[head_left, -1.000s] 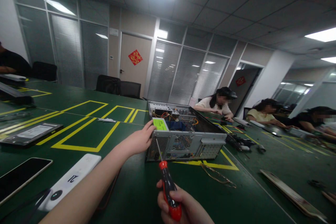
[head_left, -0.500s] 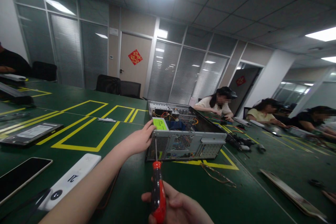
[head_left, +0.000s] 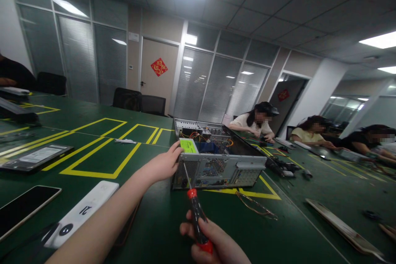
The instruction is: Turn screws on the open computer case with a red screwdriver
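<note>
An open computer case (head_left: 232, 169) lies on the green table, its rear panel facing me and wires showing inside. At its near left corner is a power supply with a yellow-green label (head_left: 188, 145). My left hand (head_left: 165, 163) rests against the left side of that corner, fingers bent over the edge by the label. Below the case, my right hand (head_left: 213, 237) is closed around the handle of a red and black screwdriver (head_left: 198, 218). The screwdriver's shaft points up at the perforated left part of the rear panel; whether the tip touches it I cannot tell.
A hard drive (head_left: 38, 156), a phone (head_left: 29, 206) and a white device marked 21 (head_left: 83, 214) lie to the left. Glasses (head_left: 256, 206) sit before the case; black cables (head_left: 283, 167) and a long flat piece (head_left: 343, 229) are right. Several people sit around the table.
My right hand and the screwdriver handle have shifted right, so the screwdriver now slants up to the left instead of standing nearly straight. My left hand has stayed on the case.
</note>
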Action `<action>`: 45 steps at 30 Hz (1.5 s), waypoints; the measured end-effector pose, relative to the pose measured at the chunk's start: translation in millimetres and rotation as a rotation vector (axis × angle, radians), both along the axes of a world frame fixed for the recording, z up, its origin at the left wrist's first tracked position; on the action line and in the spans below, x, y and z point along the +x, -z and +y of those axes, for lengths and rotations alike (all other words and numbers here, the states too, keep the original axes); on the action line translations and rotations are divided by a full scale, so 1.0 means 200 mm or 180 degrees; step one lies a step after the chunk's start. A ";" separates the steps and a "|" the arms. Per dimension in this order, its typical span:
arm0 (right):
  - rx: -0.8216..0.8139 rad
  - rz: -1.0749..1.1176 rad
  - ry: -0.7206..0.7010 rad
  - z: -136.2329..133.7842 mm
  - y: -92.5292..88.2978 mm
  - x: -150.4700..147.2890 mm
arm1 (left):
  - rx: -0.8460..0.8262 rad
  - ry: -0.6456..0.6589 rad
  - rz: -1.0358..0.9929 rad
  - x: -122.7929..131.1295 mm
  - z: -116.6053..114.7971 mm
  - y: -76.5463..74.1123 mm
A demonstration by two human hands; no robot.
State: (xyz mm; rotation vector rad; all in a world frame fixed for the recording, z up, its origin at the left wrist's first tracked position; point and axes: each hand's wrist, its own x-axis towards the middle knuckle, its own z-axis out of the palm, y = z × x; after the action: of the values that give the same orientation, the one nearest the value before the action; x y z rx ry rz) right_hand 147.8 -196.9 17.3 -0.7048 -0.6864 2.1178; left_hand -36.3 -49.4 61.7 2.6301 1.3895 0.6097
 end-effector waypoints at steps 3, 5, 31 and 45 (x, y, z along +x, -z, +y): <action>0.0104 0.0063 -0.0066 0.00 0.00 0.01 | 0.0092 0.0086 -0.0083 0.00 0.01 0.01; 0.0120 0.0184 -0.0075 -0.01 -0.01 0.00 | 0.0165 0.0074 -0.0128 -0.01 0.02 0.02; 0.0199 0.0182 -0.0288 0.00 0.01 0.00 | 0.0338 0.1218 -0.0645 -0.06 0.13 0.08; -0.0170 0.0342 -0.0068 0.00 0.00 -0.03 | 0.0355 0.1155 -0.0641 -0.06 0.12 0.08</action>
State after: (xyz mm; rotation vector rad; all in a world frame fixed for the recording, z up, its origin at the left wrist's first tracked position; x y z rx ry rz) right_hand 142.3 -197.8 16.8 -0.6098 -0.5834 2.1833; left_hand -47.8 -25.1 46.5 2.7141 0.8183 0.8893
